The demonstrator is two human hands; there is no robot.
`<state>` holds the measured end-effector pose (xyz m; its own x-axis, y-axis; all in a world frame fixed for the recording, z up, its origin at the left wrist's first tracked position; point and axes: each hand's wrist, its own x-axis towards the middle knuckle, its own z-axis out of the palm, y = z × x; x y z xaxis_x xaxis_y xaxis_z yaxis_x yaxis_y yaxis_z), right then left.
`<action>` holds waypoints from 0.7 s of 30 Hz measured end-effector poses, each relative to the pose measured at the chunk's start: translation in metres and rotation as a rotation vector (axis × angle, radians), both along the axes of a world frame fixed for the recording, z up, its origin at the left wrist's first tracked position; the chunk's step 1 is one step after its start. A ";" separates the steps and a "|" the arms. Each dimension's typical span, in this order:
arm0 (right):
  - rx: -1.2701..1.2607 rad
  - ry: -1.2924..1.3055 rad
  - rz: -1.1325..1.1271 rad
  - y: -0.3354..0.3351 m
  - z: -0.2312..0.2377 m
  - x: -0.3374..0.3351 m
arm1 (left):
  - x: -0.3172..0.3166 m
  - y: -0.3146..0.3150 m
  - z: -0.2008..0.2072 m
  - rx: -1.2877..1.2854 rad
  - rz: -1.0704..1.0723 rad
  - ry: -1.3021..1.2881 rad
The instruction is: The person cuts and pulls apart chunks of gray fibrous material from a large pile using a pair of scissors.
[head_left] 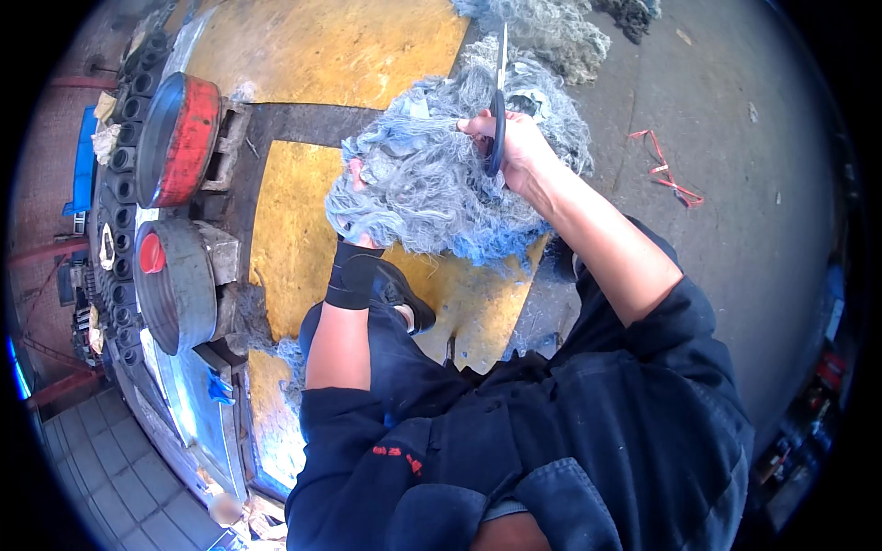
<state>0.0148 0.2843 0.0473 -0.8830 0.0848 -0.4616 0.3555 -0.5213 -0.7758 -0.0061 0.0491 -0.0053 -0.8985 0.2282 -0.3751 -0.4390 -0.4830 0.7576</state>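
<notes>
A large tangled bundle of grey-blue thread waste [432, 170] hangs in front of me, with brighter blue strands along its lower right. My left hand [367, 241], below a black wrist wrap, grips it from the left side. Strands cover most of that hand; a bit of finger shows through higher up. My right hand [522, 147] is closed round the black handles of a pair of scissors [497, 119]. Their blades point away from me, over the far part of the bundle. The right fingertips touch the threads.
Yellow worn floor plates [331, 55] lie beneath and ahead. At left stand a red round drum [188, 138] and a grey one [197, 285] on blocks. More thread waste [560, 41] lies at the far side. A red strap [660, 168] is on the dark floor at right.
</notes>
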 end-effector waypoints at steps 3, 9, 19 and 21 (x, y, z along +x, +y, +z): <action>0.170 0.085 0.031 -0.004 0.012 0.002 | 0.010 -0.002 0.005 -0.144 0.088 -0.083; 0.260 0.014 0.276 -0.027 0.011 0.004 | 0.006 -0.018 -0.020 -0.727 -0.114 0.334; 0.230 0.059 0.339 -0.027 0.005 0.000 | 0.023 -0.004 0.011 0.222 -0.066 -0.208; 0.221 0.059 0.380 -0.032 0.010 0.007 | 0.028 0.000 0.007 0.120 0.000 -0.108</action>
